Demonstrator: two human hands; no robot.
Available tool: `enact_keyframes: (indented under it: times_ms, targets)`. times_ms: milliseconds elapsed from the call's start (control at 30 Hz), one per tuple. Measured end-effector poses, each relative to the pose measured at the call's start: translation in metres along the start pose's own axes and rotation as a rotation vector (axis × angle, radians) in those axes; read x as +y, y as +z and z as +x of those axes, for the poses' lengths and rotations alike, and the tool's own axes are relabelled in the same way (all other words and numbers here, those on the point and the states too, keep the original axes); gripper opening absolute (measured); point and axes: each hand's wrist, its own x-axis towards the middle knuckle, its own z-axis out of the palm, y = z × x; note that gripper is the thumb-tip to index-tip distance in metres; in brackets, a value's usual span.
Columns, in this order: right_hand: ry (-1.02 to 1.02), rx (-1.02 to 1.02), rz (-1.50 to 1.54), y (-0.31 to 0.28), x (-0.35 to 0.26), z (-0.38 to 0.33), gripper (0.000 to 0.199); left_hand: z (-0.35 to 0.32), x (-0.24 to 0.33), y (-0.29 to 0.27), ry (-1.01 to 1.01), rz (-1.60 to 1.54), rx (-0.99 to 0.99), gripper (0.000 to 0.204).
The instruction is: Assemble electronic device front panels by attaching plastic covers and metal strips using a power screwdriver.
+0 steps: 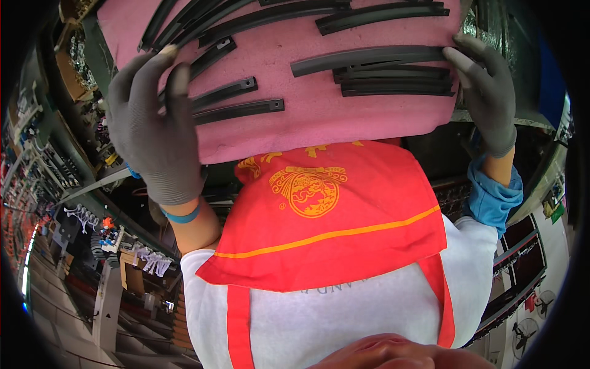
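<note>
At nine o'clock, racks of small parts (43,160) are seen along the rim, blurred by the lens. Next, the left hand (157,132), gloved in grey, is clamped on the left edge of the pink foam pad (319,117), fingers laid over its face, thumb hidden. The pad is held up at twelve o'clock, filling the top of the view, and black strips (369,58) are lying on it in curved rows, some stacked at one o'clock. Below the pad, at six o'clock, a red apron (332,227) with a yellow emblem is seen over a white shirt (344,313). At two o'clock the right hand (488,92), gloved too, is closed on the pad's right edge, fingertips touching the strips; a blue sleeve (491,197) is rolled beneath it.
</note>
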Motion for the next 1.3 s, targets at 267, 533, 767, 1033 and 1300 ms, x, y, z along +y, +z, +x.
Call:
enact_keyframes:
  times_ms: [267, 533, 767, 1033, 1300]
  targets:
    - [-0.002, -0.038, 0.064, 0.001, -0.005, 0.010, 0.023, -0.035, -0.033, -0.006, -0.157, -0.050, -0.219, 0.017]
    - [0.086, -0.056, 0.280, 0.009, -0.007, 0.012, 0.023, -0.007, 0.018, -0.003, -0.062, -0.264, -0.190, 0.022]
    - [0.071, -0.052, 0.189, 0.003, -0.021, 0.015, 0.023, -0.001, 0.048, 0.048, 0.052, -0.420, -0.312, 0.026]
    - [-0.120, 0.071, -0.201, 0.014, -0.016, 0.048, 0.022, -0.006, 0.002, 0.004, -0.129, -0.193, 0.037, 0.017]
    - [-0.156, 0.087, -0.114, 0.013, -0.027, 0.082, 0.024, -0.001, -0.030, 0.009, 0.091, -0.162, -0.153, 0.029]
